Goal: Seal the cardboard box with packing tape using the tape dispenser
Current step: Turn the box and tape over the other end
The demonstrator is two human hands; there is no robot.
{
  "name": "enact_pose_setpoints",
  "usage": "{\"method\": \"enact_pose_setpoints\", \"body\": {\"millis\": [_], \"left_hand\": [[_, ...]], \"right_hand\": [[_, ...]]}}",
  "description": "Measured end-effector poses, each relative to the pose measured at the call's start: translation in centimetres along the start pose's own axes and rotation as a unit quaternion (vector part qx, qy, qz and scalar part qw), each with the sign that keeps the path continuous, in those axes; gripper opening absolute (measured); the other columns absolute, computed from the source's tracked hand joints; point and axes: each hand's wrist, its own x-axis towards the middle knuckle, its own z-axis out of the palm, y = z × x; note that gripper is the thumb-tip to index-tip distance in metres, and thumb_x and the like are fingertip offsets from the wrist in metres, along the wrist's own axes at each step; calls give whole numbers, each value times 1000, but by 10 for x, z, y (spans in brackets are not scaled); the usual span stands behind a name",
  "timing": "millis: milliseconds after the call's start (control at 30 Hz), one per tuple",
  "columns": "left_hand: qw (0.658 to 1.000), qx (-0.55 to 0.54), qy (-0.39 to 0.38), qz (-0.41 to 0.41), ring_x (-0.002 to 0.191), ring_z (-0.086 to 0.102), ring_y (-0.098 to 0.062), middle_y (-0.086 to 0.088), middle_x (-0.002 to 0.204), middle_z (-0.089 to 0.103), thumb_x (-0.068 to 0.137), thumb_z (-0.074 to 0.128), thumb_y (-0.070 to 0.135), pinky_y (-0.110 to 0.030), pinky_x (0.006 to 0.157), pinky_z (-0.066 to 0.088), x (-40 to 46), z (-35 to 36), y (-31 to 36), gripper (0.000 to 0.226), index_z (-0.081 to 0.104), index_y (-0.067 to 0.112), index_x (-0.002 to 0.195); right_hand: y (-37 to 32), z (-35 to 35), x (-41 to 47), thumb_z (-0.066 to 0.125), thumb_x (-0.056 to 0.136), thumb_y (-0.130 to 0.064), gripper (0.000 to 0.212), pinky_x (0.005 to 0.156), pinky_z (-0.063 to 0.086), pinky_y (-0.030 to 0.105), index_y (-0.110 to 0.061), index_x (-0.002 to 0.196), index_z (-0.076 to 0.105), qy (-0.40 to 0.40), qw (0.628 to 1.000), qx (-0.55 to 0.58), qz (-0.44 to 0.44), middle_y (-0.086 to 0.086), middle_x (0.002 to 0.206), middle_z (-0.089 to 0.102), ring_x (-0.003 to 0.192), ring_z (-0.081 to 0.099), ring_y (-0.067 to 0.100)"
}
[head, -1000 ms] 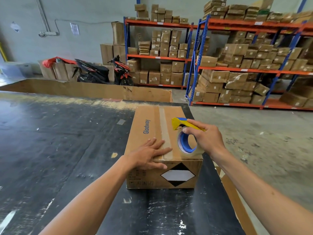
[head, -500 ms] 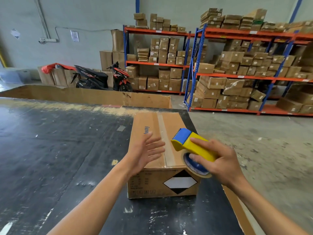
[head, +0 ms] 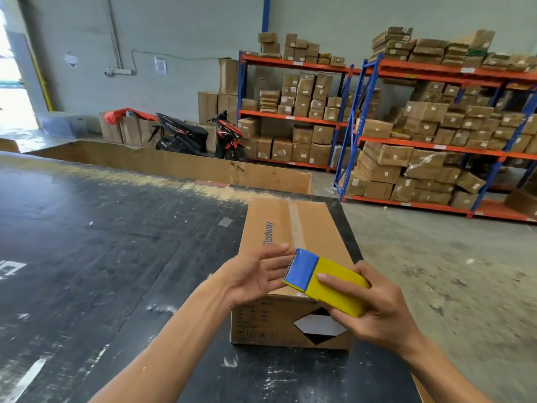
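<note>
A brown cardboard box (head: 313, 228) printed "Glodway" lies on the black table (head: 116, 257), with a strip of clear tape running along its top seam. My right hand (head: 377, 309) grips the yellow and blue tape dispenser (head: 325, 283) above the box's near edge, its toothed blade end pointing left. My left hand (head: 258, 274) hovers above the box with fingers spread, fingertips right at the blade end. The tape roll is hidden under the dispenser.
A long flattened cardboard sheet (head: 180, 164) stands along the table's far edge. Behind it a red and black scooter (head: 200, 138) is parked, with blue and orange racks (head: 436, 135) full of boxes. The table's right edge drops to concrete floor (head: 450, 271).
My left hand has lifted off the box top and come up to the dispenser's blade end. My right hand has raised the dispenser off the box and turned it flat.
</note>
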Motion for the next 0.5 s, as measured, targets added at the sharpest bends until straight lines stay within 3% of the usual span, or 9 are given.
{"method": "enact_pose_setpoints", "body": {"millis": [100,233,367,500], "left_hand": [[1000,20,-2,3,84,73,-21,-15,105,72,87,64,1,-31,74,62,-1,-2,2,21,72,1,107],[994,88,42,47,83,72,-19,-15,103,74,93,53,-10,-31,75,62,0,-2,-1,33,66,3,120],[972,163,144,94,83,69,-23,-18,101,74,91,55,-14,-38,77,59,4,-9,-9,42,57,0,130],[971,110,183,104,75,76,-23,-13,84,78,92,48,-20,-30,63,63,-8,-24,-8,45,48,-6,135]], "right_hand": [[1,2,4,85,70,-27,59,63,35,10,-31,126,67,16,999,31,-7,-6,94,46,77,49,7],[-1,8,10,92,64,-16,63,63,37,12,-27,122,70,7,998,56,-2,-4,92,49,76,51,8],[-1,11,17,88,73,-38,56,58,40,18,-37,126,67,-72,996,53,10,1,87,52,72,53,12],[3,-2,25,81,77,-52,52,60,34,13,-39,125,67,-118,991,54,22,-4,85,52,72,51,7]]}}
